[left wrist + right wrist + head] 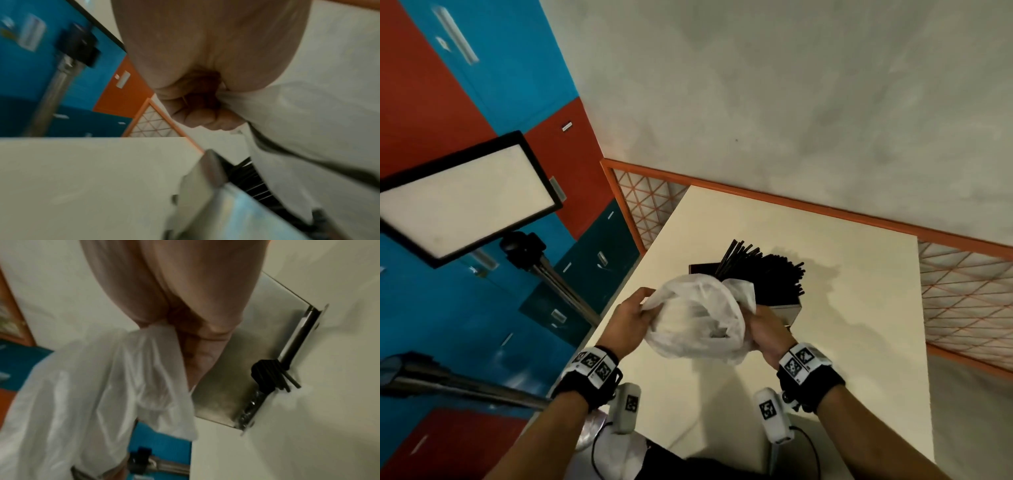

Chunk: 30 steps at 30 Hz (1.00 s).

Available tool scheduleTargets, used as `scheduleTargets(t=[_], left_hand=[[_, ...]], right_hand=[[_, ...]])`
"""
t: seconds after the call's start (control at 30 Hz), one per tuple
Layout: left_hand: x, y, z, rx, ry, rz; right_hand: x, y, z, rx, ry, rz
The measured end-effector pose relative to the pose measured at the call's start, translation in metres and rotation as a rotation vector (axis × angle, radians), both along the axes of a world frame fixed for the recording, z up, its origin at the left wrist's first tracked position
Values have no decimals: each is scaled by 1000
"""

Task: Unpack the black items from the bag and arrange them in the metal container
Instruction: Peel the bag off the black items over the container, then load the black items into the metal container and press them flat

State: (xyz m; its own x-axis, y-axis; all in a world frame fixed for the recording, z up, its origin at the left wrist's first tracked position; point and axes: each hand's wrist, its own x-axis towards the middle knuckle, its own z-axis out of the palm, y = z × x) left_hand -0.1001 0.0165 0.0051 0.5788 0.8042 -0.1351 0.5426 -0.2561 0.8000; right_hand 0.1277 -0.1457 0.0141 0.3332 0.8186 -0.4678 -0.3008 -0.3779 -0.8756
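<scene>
Bag — white plastic — bunched between left hand and right hand, each grip curled tight on it.

Item count:

- Hands: two, the left hand and the right hand.
- Translucent white plastic bag: one.
- Metal container: one.
- Black straws: one dense bundle standing in the container; individual count cannot be determined.
- Cream table: one.
- Wrist-mounted cameras: two.
- Light panel on stand: one.
</scene>
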Motion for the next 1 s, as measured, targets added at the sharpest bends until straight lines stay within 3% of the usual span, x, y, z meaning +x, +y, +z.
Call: scheduleTargets(t=[0.17,0.3,0.4,0.53,0.67,0.87,1.0], left_hand=[[-50,-3,-17,-11,127,77],[-85,7,-41,-73,327,105],[-105,14,-61,-126,467,152],[-115,21,-73,-310,399,242],[-127,33,-87,-412,454,186],[-126,36,-90,-268,640,69],[-114,27,-78,-71,606,18]], right_hand=[[-29,14,-26,-173,-134,290],[-53,27,-54,-292,-127,446],[-70,37,-69,-339,-99,466],[-84,44,-91,-420,-61,402],[-92,44,-110,-503,-121,338],[-106,48,-108,-529,-237,331],[-113,37,-100,-651,-252,488]])
